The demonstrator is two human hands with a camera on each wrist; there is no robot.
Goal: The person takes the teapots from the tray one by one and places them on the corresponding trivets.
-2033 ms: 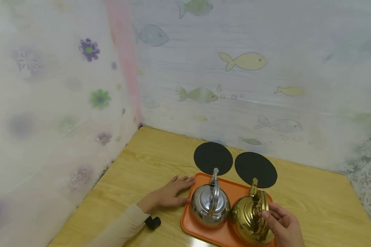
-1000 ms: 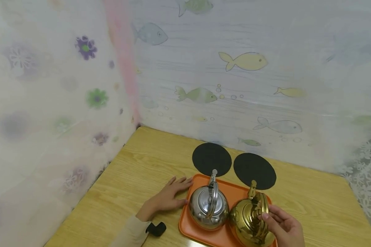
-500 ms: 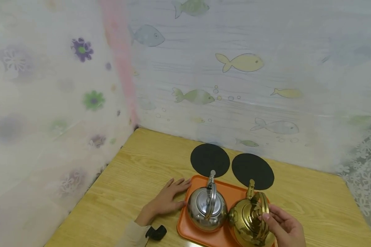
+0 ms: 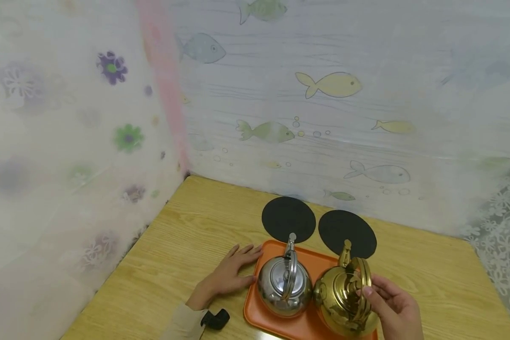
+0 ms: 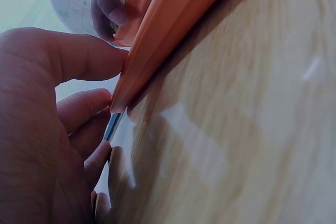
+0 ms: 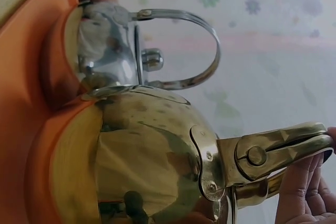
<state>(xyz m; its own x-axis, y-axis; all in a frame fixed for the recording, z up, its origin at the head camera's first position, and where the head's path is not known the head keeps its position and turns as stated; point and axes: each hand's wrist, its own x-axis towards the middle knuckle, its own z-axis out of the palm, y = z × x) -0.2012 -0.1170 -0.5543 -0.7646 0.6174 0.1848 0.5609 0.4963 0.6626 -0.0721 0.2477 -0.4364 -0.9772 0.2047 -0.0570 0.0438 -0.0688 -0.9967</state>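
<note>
My right hand point(image 4: 397, 307) grips the arched handle of a shiny gold kettle point(image 4: 333, 295), thumb on the near side. The kettle's body is close over the right part of an orange tray point(image 4: 255, 315); its spout points toward the back. Beside it on the tray sits a silver kettle point(image 4: 276, 302), handle upright, spout also facing back. With fingers spread, my left hand point(image 4: 229, 274) touches the tray's left edge. In the left wrist view, the thumb and a fingertip of the left hand point(image 5: 31, 108) meet the tray's outer side point(image 5: 152, 40).
Two flat black discs point(image 4: 289, 219) lie side by side on the wooden table point(image 4: 187, 226), just behind the tray. Curtains with fish and flower prints hang along the back and left. A black strap piece point(image 4: 216, 320) sits at my left wrist.
The gold kettle and my right hand have risen slightly over the last half second, its spout now overlapping the right disc. My left hand stays at the tray edge.
</note>
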